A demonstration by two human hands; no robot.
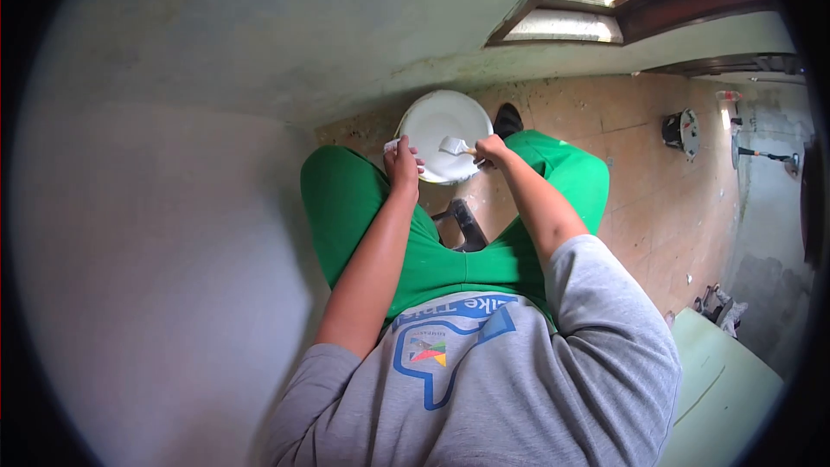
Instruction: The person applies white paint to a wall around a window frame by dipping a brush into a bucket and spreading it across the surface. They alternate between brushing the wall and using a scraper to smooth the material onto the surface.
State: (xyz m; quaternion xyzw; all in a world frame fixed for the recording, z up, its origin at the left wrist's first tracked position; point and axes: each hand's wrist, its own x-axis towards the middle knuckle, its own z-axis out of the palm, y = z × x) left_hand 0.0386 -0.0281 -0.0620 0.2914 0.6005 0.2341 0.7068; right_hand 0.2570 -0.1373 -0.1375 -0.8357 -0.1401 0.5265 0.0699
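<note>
A round white bucket [443, 112] stands on the floor between the knees, with white paint or a pale surface inside. My right hand [491, 152] is closed on the handle of a paintbrush [453, 146], whose white-coated bristles point left over the bucket. At the bucket's left rim, my left hand [403, 164] has its fingers curled by the bucket's handle. Something small and white shows at its fingertips, too small to name.
A dark stool [469, 227] shows between the legs. Farther right on the tiled floor are a paint-stained black bucket [681, 132] and a long-handled tool [765, 155]. A pale green board [722, 389] lies lower right. Walls rise left and ahead, with a wood-framed window [562, 26].
</note>
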